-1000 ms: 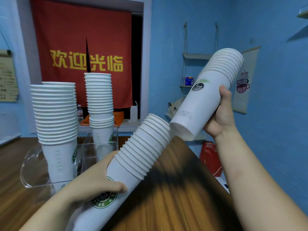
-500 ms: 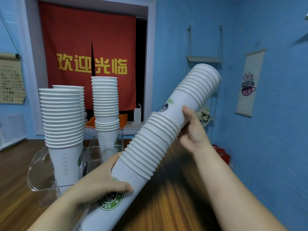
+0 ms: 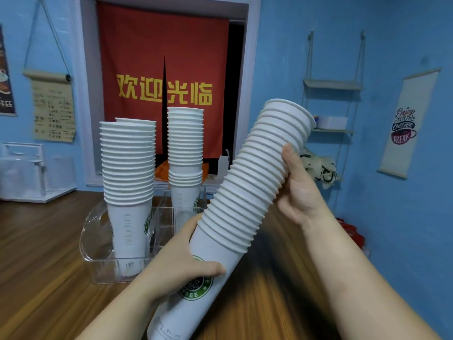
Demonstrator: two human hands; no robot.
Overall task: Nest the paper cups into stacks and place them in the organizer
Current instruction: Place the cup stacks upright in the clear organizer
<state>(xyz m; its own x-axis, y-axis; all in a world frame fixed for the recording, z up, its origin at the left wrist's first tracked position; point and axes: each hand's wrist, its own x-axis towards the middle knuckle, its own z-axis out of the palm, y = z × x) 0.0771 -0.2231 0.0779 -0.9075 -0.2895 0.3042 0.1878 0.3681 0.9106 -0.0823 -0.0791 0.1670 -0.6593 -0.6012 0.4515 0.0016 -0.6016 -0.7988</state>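
Fingers (image 3: pixel 208 268) of left hand (image 3: pixel 176 261) wrapped round base of long cup stack (image 3: pixel 235 204), centre frame; right hand (image 3: pixel 297 190) gripping its upper rims. Wooden table (image 3: pixel 36 253) lower left, clear organizer (image 3: pixel 98 241) with upright stacks. Blue walls, red curtain (image 3: pixel 161 77) top centre.

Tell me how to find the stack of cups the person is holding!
Start at the red curtain, then look down to the clear organizer on the wooden table. Right of it, both hands grip one long cup stack. Unlike the upright stacks in the organizer, it is tilted and held above the table.
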